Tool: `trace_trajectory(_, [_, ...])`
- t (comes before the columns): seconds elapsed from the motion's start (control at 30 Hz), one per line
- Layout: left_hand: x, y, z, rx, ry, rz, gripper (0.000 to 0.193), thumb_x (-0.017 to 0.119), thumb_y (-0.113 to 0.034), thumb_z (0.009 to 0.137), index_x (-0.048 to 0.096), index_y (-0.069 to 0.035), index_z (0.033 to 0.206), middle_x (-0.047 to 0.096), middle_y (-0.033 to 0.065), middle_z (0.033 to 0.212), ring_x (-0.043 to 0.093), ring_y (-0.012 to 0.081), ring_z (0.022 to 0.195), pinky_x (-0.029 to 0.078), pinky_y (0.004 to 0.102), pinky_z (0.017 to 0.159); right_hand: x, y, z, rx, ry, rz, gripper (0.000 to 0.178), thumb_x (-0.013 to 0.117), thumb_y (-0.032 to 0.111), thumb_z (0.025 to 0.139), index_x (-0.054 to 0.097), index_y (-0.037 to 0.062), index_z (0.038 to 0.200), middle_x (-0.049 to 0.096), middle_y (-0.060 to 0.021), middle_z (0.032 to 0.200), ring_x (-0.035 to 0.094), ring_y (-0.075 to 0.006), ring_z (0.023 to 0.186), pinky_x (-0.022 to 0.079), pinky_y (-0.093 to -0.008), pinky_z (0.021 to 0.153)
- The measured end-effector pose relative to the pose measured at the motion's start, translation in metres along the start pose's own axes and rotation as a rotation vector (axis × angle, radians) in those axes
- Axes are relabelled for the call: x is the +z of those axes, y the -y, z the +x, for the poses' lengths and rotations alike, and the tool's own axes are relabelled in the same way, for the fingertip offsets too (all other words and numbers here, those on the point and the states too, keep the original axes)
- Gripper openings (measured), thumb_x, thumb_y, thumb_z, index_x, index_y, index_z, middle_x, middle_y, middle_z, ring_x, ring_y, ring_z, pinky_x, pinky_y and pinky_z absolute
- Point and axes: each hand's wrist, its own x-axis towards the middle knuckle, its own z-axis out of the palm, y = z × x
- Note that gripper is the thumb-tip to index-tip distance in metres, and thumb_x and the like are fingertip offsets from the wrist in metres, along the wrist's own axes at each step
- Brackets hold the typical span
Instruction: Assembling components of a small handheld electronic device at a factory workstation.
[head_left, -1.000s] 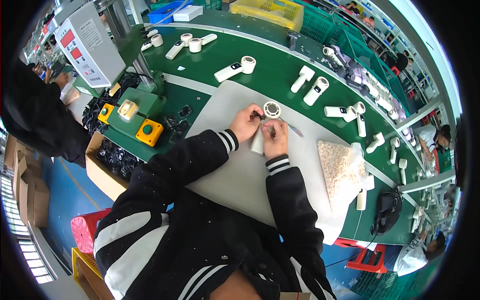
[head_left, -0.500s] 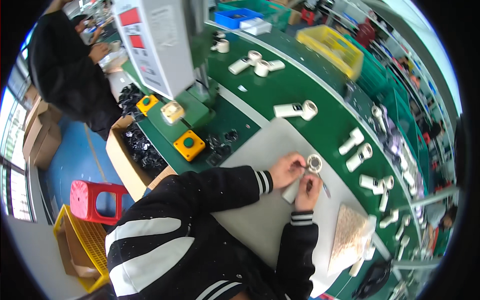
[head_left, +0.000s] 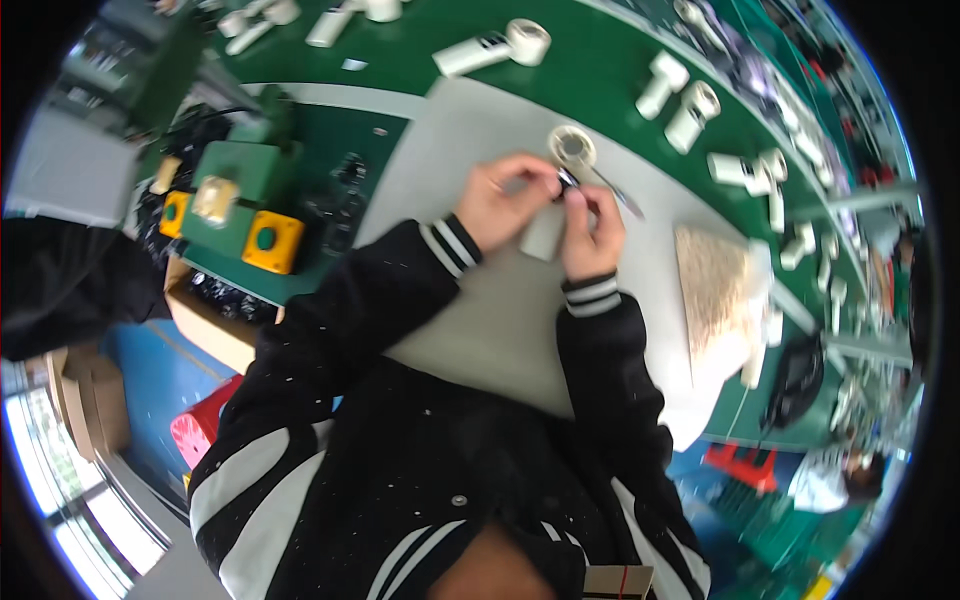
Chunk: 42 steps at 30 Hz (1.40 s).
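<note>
Pinching a small dark glossy piece (head_left: 566,182) between thumb and fingertips, a worker's left hand (head_left: 500,204) meets the right hand (head_left: 593,236), its fingers curled and its thumb drawn in against the same piece. Beneath them, a white handheld device (head_left: 541,239) with a ring-shaped head lies on a gray mat (head_left: 480,330), near a plastic bag (head_left: 712,290) of pale bits, atop a green counter (head_left: 590,65).

**Factory assembly floor**

A long green bench (head_left: 598,62) carries repeated white devices (head_left: 465,57); a machine (head_left: 250,162) with yellow button boxes (head_left: 285,250), a carton (head_left: 207,331) of black parts (head_left: 226,297) and a co-worker (head_left: 70,285) indicate a production line.
</note>
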Motion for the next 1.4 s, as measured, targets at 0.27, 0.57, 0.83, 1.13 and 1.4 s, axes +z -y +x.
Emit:
trace_trajectory(0.27, [0.008, 0.014, -0.008, 0.121, 0.046, 0.364, 0.009, 0.067, -0.001, 0.083, 0.066, -0.003, 0.091, 0.063, 0.0061, 0.086, 0.055, 0.0169, 0.079, 0.047, 0.0273, 0.075, -0.017, -0.007, -0.007, 0.134, 0.03, -0.012, 0.005, 0.061, 0.006, 0.091, 0.061, 0.0027, 0.088, 0.058, -0.0005, 0.072, 0.047, -0.0106, 0.063, 0.042, -0.0229, 0.061])
trace_trajectory(0.57, [0.021, 0.033, -0.007, 0.258, 0.219, 0.924, 0.025, 0.062, -0.014, 0.09, 0.063, -0.005, 0.114, 0.066, 0.0118, 0.099, 0.06, 0.0261, 0.083, 0.048, 0.0323, 0.076, -0.044, -0.019, -0.004, 0.126, -0.011, -0.253, 0.01, 0.061, 0.011, 0.087, 0.057, 0.0073, 0.095, 0.061, -0.0072, 0.068, 0.056, -0.0263, 0.056, 0.047, -0.0378, 0.056])
trace_trajectory(0.83, [0.035, 0.025, -0.01, 0.067, 0.326, 1.13, 0.035, 0.046, -0.018, 0.102, 0.053, -0.002, 0.132, 0.061, 0.0155, 0.121, 0.057, 0.0308, 0.105, 0.044, 0.0367, 0.093, -0.046, -0.006, -0.005, 0.132, 0.098, -0.444, 0.027, 0.055, 0.013, 0.093, 0.044, 0.0071, 0.117, 0.06, -0.0145, 0.089, 0.06, -0.0391, 0.071, 0.049, -0.0456, 0.066])
trace_trajectory(1.13, [0.05, 0.005, -0.023, -0.037, 0.21, 0.398, 0.04, 0.044, -0.01, 0.102, 0.041, 0.002, 0.14, 0.054, 0.0167, 0.129, 0.054, 0.0238, 0.114, 0.043, 0.0341, 0.099, -0.045, 0.009, -0.008, -0.002, -0.011, 0.1, 0.03, 0.054, 0.004, 0.092, 0.045, 0.0057, 0.121, 0.054, -0.0106, 0.101, 0.053, -0.0235, 0.08, 0.046, -0.0338, 0.074])
trace_trajectory(1.4, [0.053, -0.015, -0.024, 0.064, 0.156, 0.18, 0.04, 0.053, -0.006, 0.097, 0.045, 0.001, 0.136, 0.057, 0.0132, 0.123, 0.056, 0.0206, 0.106, 0.043, 0.0314, 0.096, -0.048, 0.014, 0.003, -0.007, 0.11, 0.426, 0.03, 0.058, 0.007, 0.092, 0.052, 0.0018, 0.121, 0.054, -0.0093, 0.099, 0.049, -0.0195, 0.08, 0.044, -0.0304, 0.074])
